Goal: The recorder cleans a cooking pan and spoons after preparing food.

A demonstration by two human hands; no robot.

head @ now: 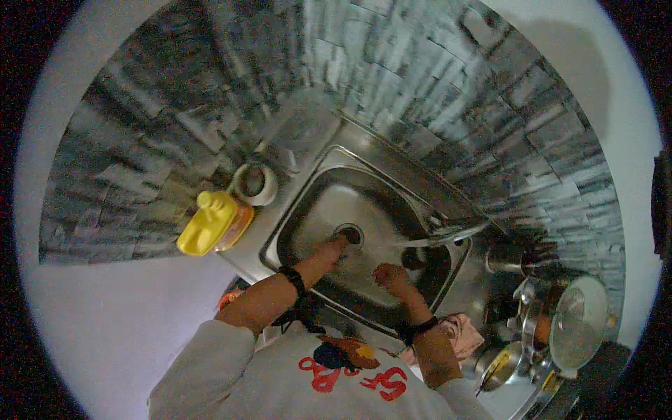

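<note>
A stainless steel sink basin [336, 197] lies before me, seen from above. My left hand [337, 249] reaches down to the round drain [353, 233], its fingertips at or in the opening. Blur keeps me from telling whether those fingers grip anything. Nearer the basin's right side, my right hand [391, 279] hovers with curled fingers; what it may hold is not visible. A metal faucet [457, 231] extends over the basin from the right corner. A dark round patch [415, 257] shows below the spout, too blurred to identify. Both wrists wear dark bands.
Left of the sink stand a yellow plastic dispenser [210, 223] with an orange part and a white round container [257, 184]. A pink cloth [464, 336] hangs by my right forearm. At right are a pale plate [579, 323], a metal bowl [501, 365] and other metal kitchenware.
</note>
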